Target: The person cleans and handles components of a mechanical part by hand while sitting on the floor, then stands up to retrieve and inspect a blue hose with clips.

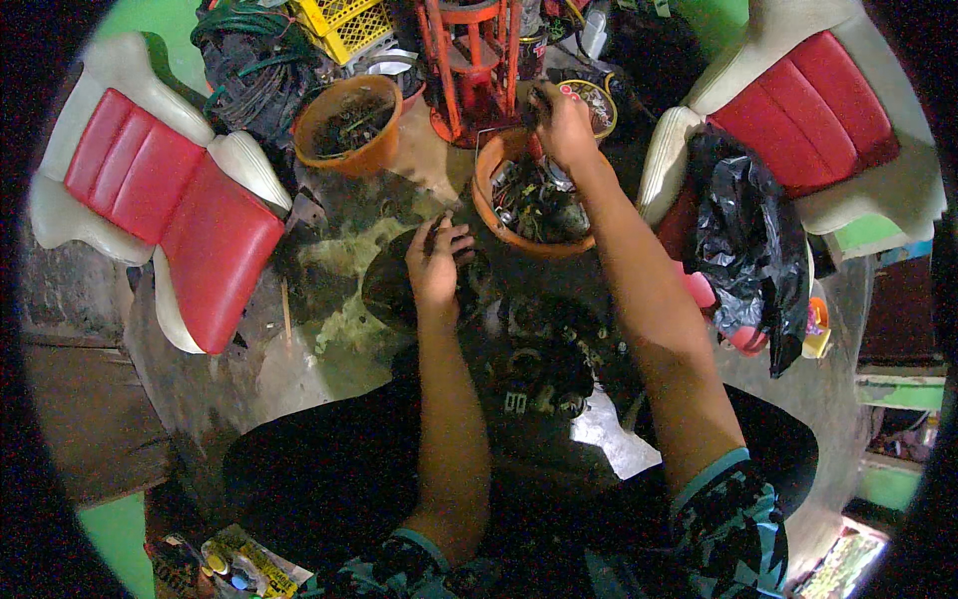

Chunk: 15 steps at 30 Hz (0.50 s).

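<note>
My right hand [565, 128] is raised over the far rim of an orange tub [486, 205], its fingers closed around something small and dark that I cannot make out. Inside the tub lies a jumble of metal bits, wires and dark scraps [534, 205]. To the left, my left hand [436, 268] hovers with its fingers apart and nothing visible in them. Beneath it is a dark round object [387, 285], partly hidden by the hand. Closer to me, several dark greasy parts [539, 364] lie on the floor beside a pale shiny sheet [609, 434].
A second orange tub [309, 125] with scraps stands at the far left. Behind are an orange-red metal frame [469, 85], a yellow crate [349, 30] and coiled cables [254, 75]. Red-and-white seats [130, 165] flank the space; a black plastic bag [743, 230] hangs at the right one.
</note>
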Available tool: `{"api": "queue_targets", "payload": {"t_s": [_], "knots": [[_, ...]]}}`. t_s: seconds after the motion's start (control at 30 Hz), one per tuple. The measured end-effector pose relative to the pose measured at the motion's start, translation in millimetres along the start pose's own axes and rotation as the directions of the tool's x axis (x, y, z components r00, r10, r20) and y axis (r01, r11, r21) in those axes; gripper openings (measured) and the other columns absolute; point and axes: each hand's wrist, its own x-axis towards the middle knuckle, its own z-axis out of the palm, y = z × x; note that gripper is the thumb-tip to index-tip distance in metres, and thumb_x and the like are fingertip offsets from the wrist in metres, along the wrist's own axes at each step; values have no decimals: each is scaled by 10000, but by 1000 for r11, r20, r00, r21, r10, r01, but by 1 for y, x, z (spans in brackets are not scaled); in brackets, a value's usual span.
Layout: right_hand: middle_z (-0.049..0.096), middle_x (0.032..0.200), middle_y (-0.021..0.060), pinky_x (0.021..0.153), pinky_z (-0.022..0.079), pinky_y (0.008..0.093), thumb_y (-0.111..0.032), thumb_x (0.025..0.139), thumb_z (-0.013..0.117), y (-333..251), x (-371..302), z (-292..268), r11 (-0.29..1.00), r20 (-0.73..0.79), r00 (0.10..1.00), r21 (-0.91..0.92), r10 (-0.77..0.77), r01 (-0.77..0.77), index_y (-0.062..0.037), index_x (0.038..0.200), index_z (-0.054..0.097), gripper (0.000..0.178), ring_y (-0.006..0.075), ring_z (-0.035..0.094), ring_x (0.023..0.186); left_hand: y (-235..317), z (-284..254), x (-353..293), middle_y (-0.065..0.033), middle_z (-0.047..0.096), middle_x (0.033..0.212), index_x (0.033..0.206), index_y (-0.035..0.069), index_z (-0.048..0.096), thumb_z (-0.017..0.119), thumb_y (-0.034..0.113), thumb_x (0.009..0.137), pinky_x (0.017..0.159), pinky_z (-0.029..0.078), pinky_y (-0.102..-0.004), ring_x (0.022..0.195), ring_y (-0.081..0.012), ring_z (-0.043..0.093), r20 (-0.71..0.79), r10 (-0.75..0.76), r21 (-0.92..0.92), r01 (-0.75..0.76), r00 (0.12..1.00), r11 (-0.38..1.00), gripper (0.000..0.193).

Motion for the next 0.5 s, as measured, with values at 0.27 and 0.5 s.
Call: {"api": "queue_targets", "payload": {"t_s": [0.27, 0.5], "knots": [[627, 1038, 270, 865, 476, 499, -30, 772, 587, 1, -11, 0, 977, 40, 982, 103, 186, -189, -12, 1199, 581, 427, 447, 594, 968, -18, -13, 11, -128, 662, 1012, 1234, -63, 519, 562, 177, 969, 743, 543, -314, 848, -199, 658, 36, 88, -7, -88, 995, 996, 360], [573, 1221, 283, 952, 447, 492, -163, 863, 624, 55, -89, 12, 978, 380, 902, -114, 205, -175, -1, 1137, 603, 319, 402, 547, 1161, 27, 2, -20, -116, 659, 1010, 1227, -23, 555, 575, 289, 969, 732, 522, -302, 846, -186, 649, 86, 0, 137, -12, 996, 990, 405]]}}
